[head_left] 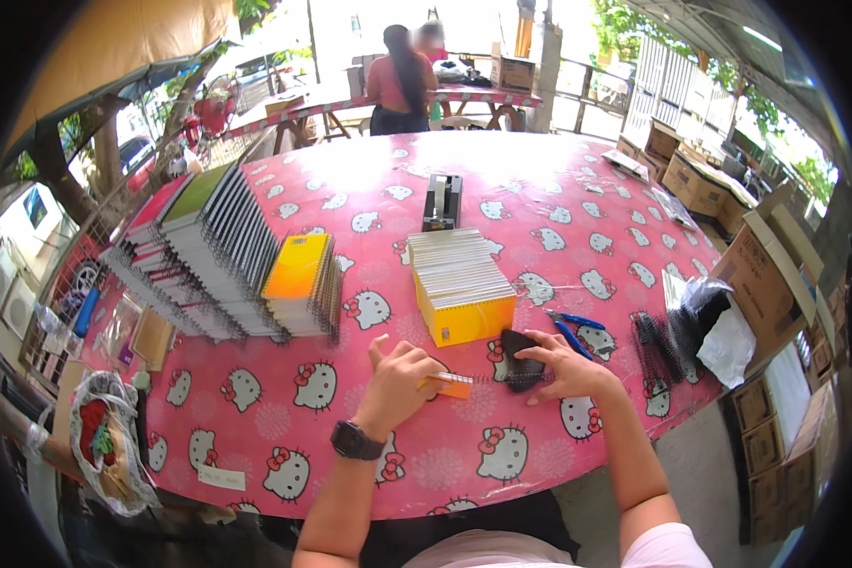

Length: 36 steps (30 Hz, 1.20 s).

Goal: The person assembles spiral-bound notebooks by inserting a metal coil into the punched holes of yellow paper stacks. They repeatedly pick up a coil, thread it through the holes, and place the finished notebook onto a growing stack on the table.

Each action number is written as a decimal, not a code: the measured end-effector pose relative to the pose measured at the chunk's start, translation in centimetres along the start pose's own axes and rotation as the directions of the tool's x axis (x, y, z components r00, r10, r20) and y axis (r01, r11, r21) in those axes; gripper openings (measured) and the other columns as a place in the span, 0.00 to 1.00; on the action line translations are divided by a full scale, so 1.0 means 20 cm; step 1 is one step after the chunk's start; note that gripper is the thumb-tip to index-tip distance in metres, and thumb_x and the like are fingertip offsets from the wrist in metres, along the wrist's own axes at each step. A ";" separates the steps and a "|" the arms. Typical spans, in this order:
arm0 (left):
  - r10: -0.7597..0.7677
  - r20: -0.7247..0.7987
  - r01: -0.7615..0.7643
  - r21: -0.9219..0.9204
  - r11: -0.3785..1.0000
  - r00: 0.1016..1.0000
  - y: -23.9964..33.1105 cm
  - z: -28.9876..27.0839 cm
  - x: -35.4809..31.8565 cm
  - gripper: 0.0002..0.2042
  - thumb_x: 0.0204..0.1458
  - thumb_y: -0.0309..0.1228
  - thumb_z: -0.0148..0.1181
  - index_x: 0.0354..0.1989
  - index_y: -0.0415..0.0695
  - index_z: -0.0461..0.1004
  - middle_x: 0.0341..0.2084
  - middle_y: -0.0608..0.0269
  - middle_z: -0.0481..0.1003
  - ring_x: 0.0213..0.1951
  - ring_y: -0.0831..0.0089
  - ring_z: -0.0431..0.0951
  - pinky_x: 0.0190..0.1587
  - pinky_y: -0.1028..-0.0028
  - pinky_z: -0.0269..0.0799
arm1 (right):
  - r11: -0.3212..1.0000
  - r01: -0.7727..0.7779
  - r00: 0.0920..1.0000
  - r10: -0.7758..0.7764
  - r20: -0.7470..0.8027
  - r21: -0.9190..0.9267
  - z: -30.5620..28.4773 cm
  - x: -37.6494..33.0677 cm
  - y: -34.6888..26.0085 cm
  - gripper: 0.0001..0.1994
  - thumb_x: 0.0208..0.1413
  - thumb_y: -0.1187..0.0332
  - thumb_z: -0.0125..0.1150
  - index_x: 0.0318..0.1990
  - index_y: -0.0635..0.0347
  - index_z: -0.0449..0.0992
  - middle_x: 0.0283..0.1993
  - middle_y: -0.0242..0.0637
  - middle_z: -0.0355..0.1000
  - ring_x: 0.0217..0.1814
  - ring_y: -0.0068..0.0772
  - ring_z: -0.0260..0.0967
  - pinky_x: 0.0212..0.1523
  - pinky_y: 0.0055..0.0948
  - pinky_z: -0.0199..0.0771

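My left hand [402,379], with a black watch at the wrist, is closed on a small yellow-orange notebook [456,385] held low over the table. A thin dark spiral coil [488,381] runs from the notebook's edge toward my right hand [568,367]. The fingers of that hand curl around a dark wedge-shaped block [518,362], the thumb lower down near the coil's end. Just beyond my hands stands a row of yellow-covered notebooks [464,320] packed on edge. Blue-handled cutters [573,336] lie beside my right hand.
Tall stacks of spiral notebooks [213,256] and a yellow-topped stack [298,268] stand at left. A tape dispenser [442,202] sits behind the row. Black coils [658,346] and a cardboard box [762,279] are at right. A plastic-lined basket [109,440] is near left. Two people stand far off.
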<state>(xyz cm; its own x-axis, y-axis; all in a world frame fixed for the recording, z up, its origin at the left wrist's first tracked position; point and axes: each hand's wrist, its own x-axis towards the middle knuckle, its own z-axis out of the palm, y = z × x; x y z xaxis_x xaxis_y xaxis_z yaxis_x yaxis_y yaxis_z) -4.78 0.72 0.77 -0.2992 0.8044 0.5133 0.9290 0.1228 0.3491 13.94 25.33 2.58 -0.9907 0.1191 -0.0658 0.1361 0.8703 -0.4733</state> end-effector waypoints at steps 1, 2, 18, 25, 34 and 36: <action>-0.008 0.017 0.009 -0.068 0.998 1.000 -0.02 -0.02 -0.01 0.05 0.44 0.35 0.65 0.28 0.51 0.78 0.28 0.74 0.76 0.39 0.75 0.73 0.59 0.55 0.46 | 1.000 0.004 1.000 -0.004 0.004 0.025 -0.01 0.00 0.03 0.38 0.33 0.58 0.77 0.57 0.51 0.69 0.67 0.45 0.54 0.69 0.49 0.48 0.66 0.42 0.55; -0.012 0.036 0.017 -0.142 0.990 0.999 -0.02 -0.05 0.00 0.05 0.44 0.35 0.65 0.29 0.52 0.78 0.28 0.74 0.76 0.40 0.75 0.73 0.59 0.55 0.46 | 0.998 -0.018 1.000 0.018 -0.001 0.065 0.00 0.00 0.08 0.38 0.33 0.58 0.77 0.57 0.51 0.69 0.67 0.44 0.54 0.69 0.49 0.47 0.66 0.42 0.55; 0.032 0.037 -0.026 -0.131 0.991 0.999 0.03 -0.03 -0.01 0.05 0.43 0.33 0.66 0.29 0.52 0.78 0.28 0.74 0.75 0.40 0.75 0.72 0.61 0.55 0.44 | 0.781 0.184 0.981 -0.107 -0.162 0.596 0.17 0.14 -0.05 0.33 0.37 0.42 0.67 0.47 0.58 0.77 0.55 0.51 0.68 0.62 0.46 0.61 0.62 0.40 0.58; 0.014 0.059 -0.005 -0.152 0.988 0.998 0.03 -0.02 -0.01 0.07 0.38 0.35 0.70 0.23 0.52 0.77 0.26 0.76 0.75 0.38 0.76 0.73 0.60 0.54 0.44 | 0.693 0.098 0.995 -0.048 -0.090 0.714 0.13 0.07 -0.21 0.29 0.47 0.44 0.60 0.42 0.64 0.78 0.45 0.42 0.72 0.49 0.32 0.66 0.51 0.30 0.64; -0.095 0.037 0.101 -0.212 0.972 0.995 0.05 0.00 -0.01 0.35 0.32 0.31 0.73 0.56 0.55 0.67 0.25 0.75 0.75 0.36 0.75 0.76 0.61 0.55 0.45 | 0.429 0.201 0.979 -0.102 -0.174 0.881 0.15 0.16 -0.20 0.26 0.51 0.48 0.63 0.44 0.65 0.77 0.40 0.35 0.72 0.42 0.25 0.67 0.44 0.27 0.66; -0.111 0.077 0.127 -0.252 0.959 0.991 0.03 0.00 -0.01 0.39 0.32 0.31 0.74 0.58 0.54 0.64 0.29 0.73 0.76 0.39 0.73 0.76 0.61 0.54 0.44 | 0.485 0.140 0.988 -0.120 -0.093 0.863 0.18 0.16 -0.26 0.27 0.51 0.46 0.62 0.45 0.64 0.77 0.40 0.34 0.72 0.41 0.24 0.67 0.42 0.27 0.66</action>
<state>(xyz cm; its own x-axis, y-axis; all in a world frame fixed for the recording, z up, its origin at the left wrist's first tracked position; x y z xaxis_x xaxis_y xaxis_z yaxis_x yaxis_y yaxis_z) -4.11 0.63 0.82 -0.3825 0.8282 0.4096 0.7985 0.0733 0.5976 10.03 19.44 1.71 -0.9956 0.0583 0.0735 -0.0721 0.0257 -0.9971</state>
